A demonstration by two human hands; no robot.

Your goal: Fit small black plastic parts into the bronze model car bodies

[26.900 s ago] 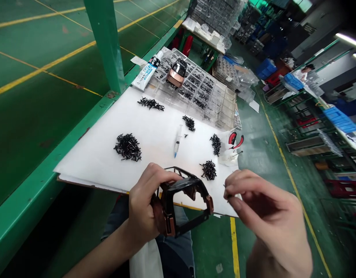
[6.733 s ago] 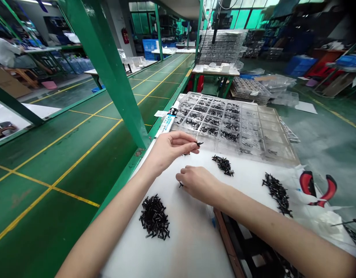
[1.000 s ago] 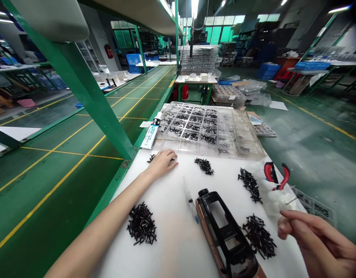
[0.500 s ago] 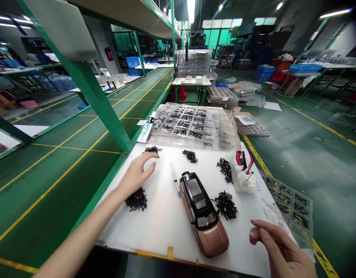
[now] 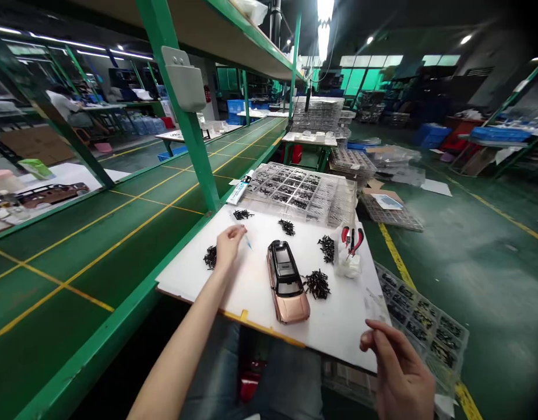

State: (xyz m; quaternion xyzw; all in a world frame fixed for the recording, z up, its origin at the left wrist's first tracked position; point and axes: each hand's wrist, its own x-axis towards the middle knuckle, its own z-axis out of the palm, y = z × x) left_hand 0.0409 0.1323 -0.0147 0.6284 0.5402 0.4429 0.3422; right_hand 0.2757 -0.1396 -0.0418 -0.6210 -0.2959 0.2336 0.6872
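Note:
My left hand point(image 5: 231, 244) is closed in a pinch around a thin syringe point(image 5: 248, 241). The syringe's blue tip points down toward the white board, and much of its barrel is hidden by my fingers. A copper-coloured model car point(image 5: 287, 283) with a black roof stands to the right of this hand. My right hand point(image 5: 400, 364) hovers off the board's right front edge, fingers pressed together; whatever lies between them is too small or hidden to make out. Small black parts lie in heaps, one point(image 5: 210, 257) by my left wrist and another point(image 5: 317, 284) beside the car.
Clear divided trays point(image 5: 290, 189) of black parts stand at the board's back, a glue tube point(image 5: 239, 191) at their left. Red-handled pliers point(image 5: 351, 240) sit in a container on the right. A green conveyor point(image 5: 164, 201) runs along the left, with a post point(image 5: 196, 151) beside the board.
My left hand has picked up the syringe that lay beside the car. My view has swung left, shifting the scene. My right hand keeps its pinched pose.

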